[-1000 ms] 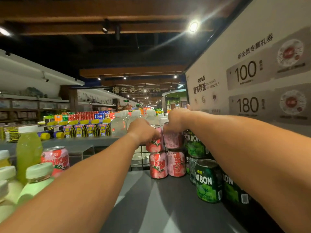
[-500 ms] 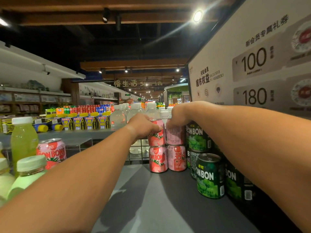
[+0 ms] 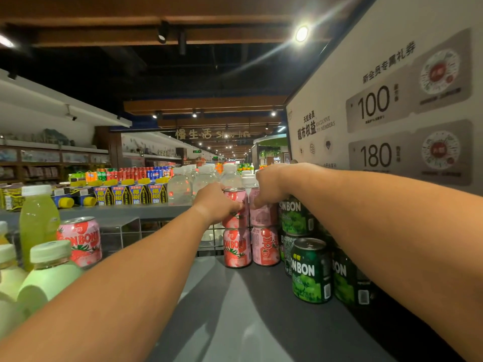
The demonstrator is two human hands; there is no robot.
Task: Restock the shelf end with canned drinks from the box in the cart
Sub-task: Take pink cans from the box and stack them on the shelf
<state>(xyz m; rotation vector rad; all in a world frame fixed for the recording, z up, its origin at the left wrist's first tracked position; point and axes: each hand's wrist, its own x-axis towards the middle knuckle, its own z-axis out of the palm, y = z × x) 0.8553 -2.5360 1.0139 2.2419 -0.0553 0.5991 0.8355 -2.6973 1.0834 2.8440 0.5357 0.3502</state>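
Observation:
Two stacks of pink strawberry cans stand at the far end of the grey shelf top (image 3: 251, 314). My left hand (image 3: 215, 202) grips the upper pink can (image 3: 239, 205) of the left stack, which sits on a lower pink can (image 3: 236, 248). My right hand (image 3: 270, 185) holds the upper pink can (image 3: 262, 214) of the right stack, above another pink can (image 3: 265, 246). Green grape cans (image 3: 309, 270) stand stacked along the right, beside the sign board. The box and the cart are out of view.
A lone pink can (image 3: 79, 240) and pale green bottles (image 3: 39, 223) stand at the left. Clear bottles (image 3: 180, 189) and boxed drinks (image 3: 130, 194) line a ledge beyond. A white sign board (image 3: 379, 108) walls the right side.
Both hands have stayed on the two upper pink cans and settled them on the lower ones. The camera has shifted slightly; the cans have barely moved.

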